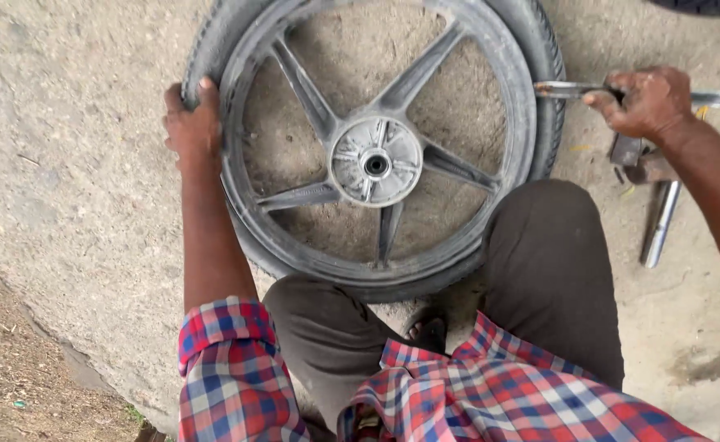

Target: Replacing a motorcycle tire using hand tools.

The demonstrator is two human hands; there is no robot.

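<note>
Gripping tyre (540,49) left hand (189,123); right hand (646,102) levering iron (564,88).

Rough grey concrete floor (81,147) fills the shot. Over by its right edge lies a metal bar (659,223), one end beside a small rusty metal block (640,160). At the lower left corner the concrete breaks off into bare dirt (8,360). A dark tyre (708,6) peeks in at the top right corner.

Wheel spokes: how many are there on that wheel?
5 on the wheel: upper left, upper right, right, bottom, lower left. None look hidden.
</note>
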